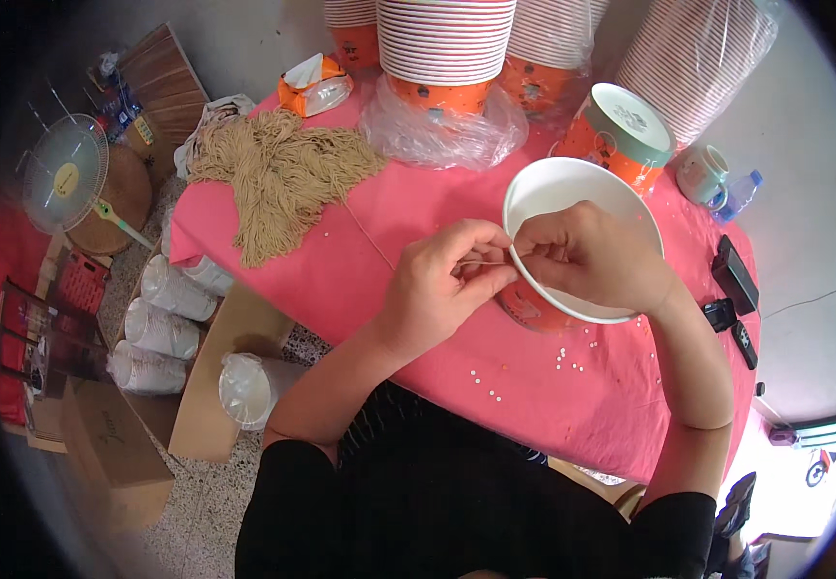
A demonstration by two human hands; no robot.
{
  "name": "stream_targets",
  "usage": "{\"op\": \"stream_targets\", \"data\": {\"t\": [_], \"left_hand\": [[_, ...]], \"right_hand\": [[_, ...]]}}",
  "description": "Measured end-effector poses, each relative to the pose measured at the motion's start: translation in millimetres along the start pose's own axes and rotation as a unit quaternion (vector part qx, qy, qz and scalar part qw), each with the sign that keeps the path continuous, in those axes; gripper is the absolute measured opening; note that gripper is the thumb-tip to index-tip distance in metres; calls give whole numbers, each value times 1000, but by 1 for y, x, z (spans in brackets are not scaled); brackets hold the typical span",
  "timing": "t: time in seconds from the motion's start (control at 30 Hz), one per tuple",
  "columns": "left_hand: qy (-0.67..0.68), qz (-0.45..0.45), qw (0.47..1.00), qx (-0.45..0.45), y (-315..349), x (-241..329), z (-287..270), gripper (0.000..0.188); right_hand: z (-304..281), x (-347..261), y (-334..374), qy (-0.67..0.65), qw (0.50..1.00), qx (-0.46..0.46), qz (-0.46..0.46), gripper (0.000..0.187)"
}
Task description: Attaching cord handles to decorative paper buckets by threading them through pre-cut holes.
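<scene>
My left hand (442, 285) and my right hand (587, 256) meet at the near rim of a white paper bowl (553, 188) on the pink tablecloth (418, 203). Both pinch a thin tan string (370, 236) that runs back across the cloth toward a heap of tan strings (278, 174). The fingertips of the two hands almost touch. Small white beads (524, 372) lie scattered on the cloth below the bowl. My right hand covers part of the bowl's rim.
Tall stacks of orange-and-white paper bowls (447, 48) stand at the table's far edge, some in clear plastic. A mug (702, 174), a small bottle (741, 193) and black devices (734, 275) lie to the right. Wrapped cup stacks (162, 328), cardboard boxes and a fan (68, 174) sit on the floor left.
</scene>
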State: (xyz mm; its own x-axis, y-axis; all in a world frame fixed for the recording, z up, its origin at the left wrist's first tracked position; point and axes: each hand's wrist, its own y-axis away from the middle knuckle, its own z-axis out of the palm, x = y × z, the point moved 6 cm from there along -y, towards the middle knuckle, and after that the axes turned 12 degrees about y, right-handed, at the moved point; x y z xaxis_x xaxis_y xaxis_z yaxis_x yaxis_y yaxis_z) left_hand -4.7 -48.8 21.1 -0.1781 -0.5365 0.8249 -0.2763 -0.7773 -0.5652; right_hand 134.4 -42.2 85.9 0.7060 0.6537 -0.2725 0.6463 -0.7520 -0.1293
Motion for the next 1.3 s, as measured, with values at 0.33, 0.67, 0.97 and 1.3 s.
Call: {"op": "stream_targets", "data": {"t": [0.33, 0.67, 0.97, 1.3], "left_hand": [[-80, -86, 993, -28, 17, 10, -24, 23], [203, -226, 947, -102, 40, 3, -58, 17], [455, -203, 854, -149, 31, 34, -20, 26], [16, -10, 996, -91, 13, 35, -14, 22]], "right_hand": [[-59, 32, 54, 138, 956, 224, 130, 11], [-131, 113, 158, 254, 768, 392, 438, 21], [-114, 98, 143, 372, 755, 307, 444, 21], [-27, 47, 60, 166, 976, 104, 97, 28]]}}
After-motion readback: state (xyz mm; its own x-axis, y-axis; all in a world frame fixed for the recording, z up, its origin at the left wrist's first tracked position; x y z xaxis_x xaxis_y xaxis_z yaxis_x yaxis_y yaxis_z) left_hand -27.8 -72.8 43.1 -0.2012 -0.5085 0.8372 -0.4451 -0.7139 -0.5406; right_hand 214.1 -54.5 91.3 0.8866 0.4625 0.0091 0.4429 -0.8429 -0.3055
